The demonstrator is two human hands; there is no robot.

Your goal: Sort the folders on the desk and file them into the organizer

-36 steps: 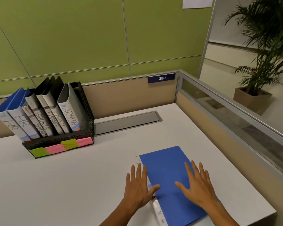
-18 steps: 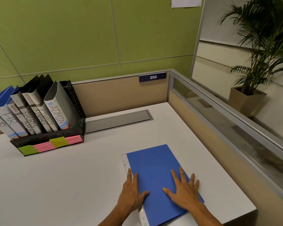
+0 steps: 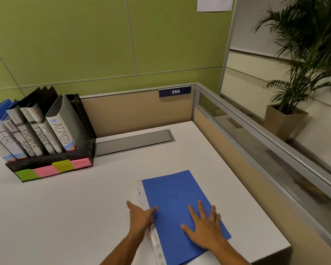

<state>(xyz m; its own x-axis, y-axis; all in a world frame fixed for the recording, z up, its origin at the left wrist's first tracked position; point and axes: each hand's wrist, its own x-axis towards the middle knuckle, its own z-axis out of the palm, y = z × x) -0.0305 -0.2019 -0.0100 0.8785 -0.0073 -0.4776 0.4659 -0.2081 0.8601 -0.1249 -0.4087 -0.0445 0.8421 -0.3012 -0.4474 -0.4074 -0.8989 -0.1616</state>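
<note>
A blue folder lies flat on the white desk, its white punched spine along the left edge. My right hand lies flat on the folder's cover with fingers spread. My left hand is at the spine, thumb on the cover and fingers at the folder's left edge. At the back left stands a black mesh organizer holding several folders with spines marked HR, SPORTS, FINANCE and ADMIN. Green and pink sticky labels run along its front.
A grey cable flap is set into the desk behind the folder. A low partition with a glass strip borders the desk's right side, and a tan panel with a "250" plate closes the back. A potted palm stands beyond.
The view has shifted a little, so the organizer sits further left. My left hand has turned onto the folder's spine edge, thumb over the cover. My right hand stays flat on the cover.
</note>
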